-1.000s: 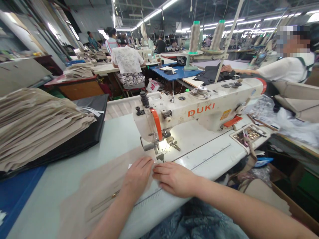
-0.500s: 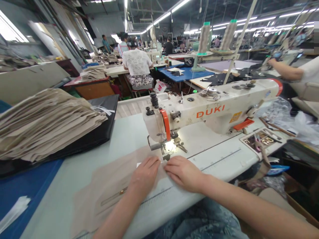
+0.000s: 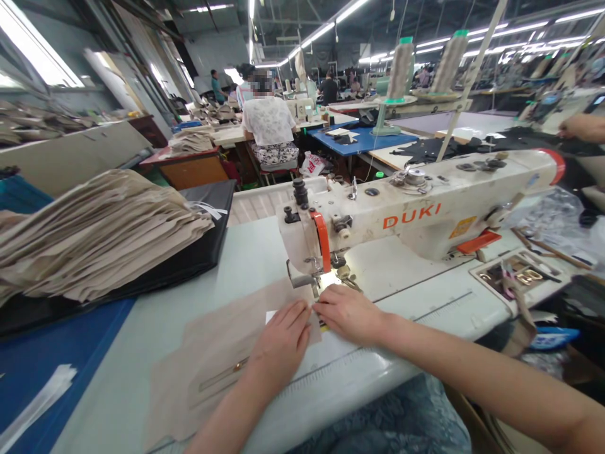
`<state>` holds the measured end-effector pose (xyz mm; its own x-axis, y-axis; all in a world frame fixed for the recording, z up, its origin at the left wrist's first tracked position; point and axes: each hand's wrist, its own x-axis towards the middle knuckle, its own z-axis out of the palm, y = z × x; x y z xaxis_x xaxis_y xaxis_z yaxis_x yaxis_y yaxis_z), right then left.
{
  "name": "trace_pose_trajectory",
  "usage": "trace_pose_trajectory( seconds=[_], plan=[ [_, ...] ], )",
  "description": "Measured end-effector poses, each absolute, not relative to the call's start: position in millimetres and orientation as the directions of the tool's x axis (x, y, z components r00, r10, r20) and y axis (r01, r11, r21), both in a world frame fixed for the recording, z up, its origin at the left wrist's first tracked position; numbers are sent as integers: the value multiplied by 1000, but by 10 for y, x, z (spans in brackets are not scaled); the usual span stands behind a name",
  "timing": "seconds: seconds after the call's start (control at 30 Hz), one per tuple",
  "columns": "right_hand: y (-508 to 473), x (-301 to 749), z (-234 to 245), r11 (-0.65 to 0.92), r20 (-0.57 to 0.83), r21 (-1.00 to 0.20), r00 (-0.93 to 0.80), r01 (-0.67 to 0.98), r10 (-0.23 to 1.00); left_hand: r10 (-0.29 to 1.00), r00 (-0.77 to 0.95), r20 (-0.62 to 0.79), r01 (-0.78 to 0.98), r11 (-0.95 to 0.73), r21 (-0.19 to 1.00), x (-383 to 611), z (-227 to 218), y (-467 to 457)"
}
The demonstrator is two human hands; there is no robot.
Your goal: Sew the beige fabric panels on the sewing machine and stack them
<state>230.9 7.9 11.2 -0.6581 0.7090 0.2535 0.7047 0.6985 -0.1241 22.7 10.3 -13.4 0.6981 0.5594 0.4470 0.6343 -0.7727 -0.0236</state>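
A thin beige fabric panel (image 3: 203, 340) with a zipper (image 3: 222, 375) set into it lies on the sewing table, left of and in front of the sewing machine (image 3: 406, 214). My left hand (image 3: 283, 340) rests on the panel, its closed fingers gripping the edge. A corner of a white piece (image 3: 270, 316) shows beside those fingers. Opposite, my right hand (image 3: 350, 315) has its fingers pinched together at the same edge, just before the lit needle area (image 3: 328, 279). The two sets of fingertips nearly touch. What lies under the right palm is hidden.
On the left, a tall stack of beige fabric pieces (image 3: 104, 233) lies on black material (image 3: 208, 246). White strips (image 3: 42, 403) lie on a blue surface. A tray (image 3: 520, 277) with scissors and metal rings sits at right. A co-worker (image 3: 269, 123) sits ahead.
My right hand has moved slightly forward toward the needle area, covering more of it. The left hand stays on the panel. The view has shifted, so the scene sits farther right.
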Motion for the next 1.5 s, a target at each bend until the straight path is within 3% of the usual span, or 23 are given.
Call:
trace_pose_trajectory(
  seconds=[0.23, 0.43, 0.73, 1.5],
  plan=[
    [231, 2339, 148, 677, 235, -115, -643, 727, 729, 590, 670, 451, 671, -741, -28, 362, -189, 296],
    [286, 2340, 111, 619, 261, -129, -576, 774, 775, 585, 667, 462, 645, -764, 36, 434, -172, 467],
    [208, 2375, 51, 605, 301, -155, -546, 781, 782, 556, 688, 466, 634, -774, -13, 427, -240, 357],
    [252, 2369, 33, 549, 310, -122, -493, 827, 813, 545, 672, 502, 602, -796, 58, 481, -227, 438]
  ],
)
